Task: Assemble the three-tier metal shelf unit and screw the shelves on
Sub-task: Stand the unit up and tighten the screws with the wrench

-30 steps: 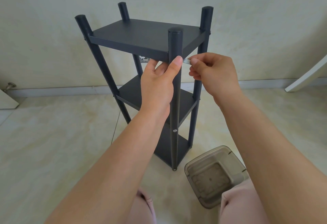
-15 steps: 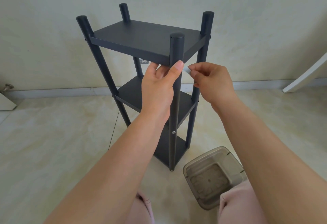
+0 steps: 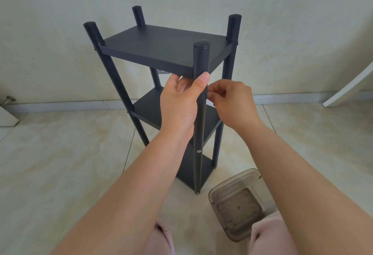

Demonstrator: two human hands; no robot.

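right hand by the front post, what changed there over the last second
The right hand dropped a little and closed in on the front post; the small pale piece it pinched earlier is now hidden. The left hand still grips the post under the top shelf. The clear container stayed put.

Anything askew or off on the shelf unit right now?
Nothing clearly wrong. All three shelves sit between the four posts of the shelf unit. The left hand grips the near post; the right hand works beside it. A clear container stands upright on the floor.
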